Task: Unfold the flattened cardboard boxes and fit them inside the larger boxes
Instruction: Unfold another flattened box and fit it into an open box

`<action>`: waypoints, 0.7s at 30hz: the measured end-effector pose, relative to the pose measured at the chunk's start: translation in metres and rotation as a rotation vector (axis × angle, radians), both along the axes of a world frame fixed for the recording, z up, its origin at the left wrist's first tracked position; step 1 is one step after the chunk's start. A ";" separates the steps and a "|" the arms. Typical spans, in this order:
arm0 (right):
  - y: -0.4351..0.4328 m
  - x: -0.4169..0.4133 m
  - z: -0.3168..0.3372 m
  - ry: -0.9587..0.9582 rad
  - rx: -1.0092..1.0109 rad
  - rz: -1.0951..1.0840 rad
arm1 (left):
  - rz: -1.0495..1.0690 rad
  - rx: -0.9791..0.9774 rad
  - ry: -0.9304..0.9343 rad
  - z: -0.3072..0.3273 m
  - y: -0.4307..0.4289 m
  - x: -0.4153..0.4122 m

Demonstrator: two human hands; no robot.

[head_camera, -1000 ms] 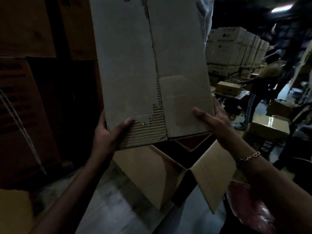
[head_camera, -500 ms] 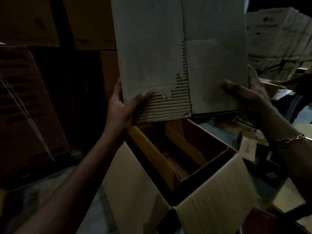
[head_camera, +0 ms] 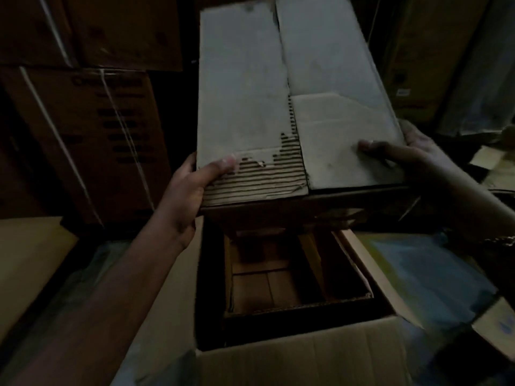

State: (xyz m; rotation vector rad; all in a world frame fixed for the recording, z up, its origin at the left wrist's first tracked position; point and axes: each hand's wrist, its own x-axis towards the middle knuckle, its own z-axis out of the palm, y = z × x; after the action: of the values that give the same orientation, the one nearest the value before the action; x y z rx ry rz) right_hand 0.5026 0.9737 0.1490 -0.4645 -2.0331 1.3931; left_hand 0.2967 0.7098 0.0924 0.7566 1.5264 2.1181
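I hold a grey-brown cardboard box [head_camera: 250, 87] up in front of me, its closed flaps facing me and its torn lower left corner showing bare corrugation. My left hand [head_camera: 189, 188] grips its lower left edge, thumb on the torn patch. My right hand [head_camera: 412, 154] grips its lower right edge, thumb on the face. Directly below stands a larger open box [head_camera: 292, 358] with its flaps spread outward. A smaller unfolded box [head_camera: 278, 285] sits inside it, open at the top.
Stacks of dark strapped cartons [head_camera: 92, 140] rise at the left and behind. More cartons [head_camera: 412, 65] stand at the back right. A spread flap [head_camera: 423, 271] lies to the right and a pale cardboard sheet [head_camera: 25, 263] at the lower left.
The view has swung down and over the large open box. The held box has come lower and now hangs just above the opening; both hands keep their grip.
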 end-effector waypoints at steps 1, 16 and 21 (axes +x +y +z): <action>0.003 0.002 0.001 -0.044 0.006 0.003 | -0.007 -0.016 -0.012 -0.001 0.001 0.005; 0.010 0.031 -0.021 -0.204 -0.041 0.063 | 0.000 -0.128 -0.133 -0.024 0.001 0.048; 0.005 0.025 -0.022 -0.259 -0.037 0.105 | -0.034 -0.133 -0.165 -0.028 -0.010 0.046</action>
State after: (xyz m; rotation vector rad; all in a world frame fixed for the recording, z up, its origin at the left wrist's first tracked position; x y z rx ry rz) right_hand 0.5273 0.9784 0.1273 -0.5882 -2.2687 1.5004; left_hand 0.3427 0.7002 0.0641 0.5441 1.5366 1.9782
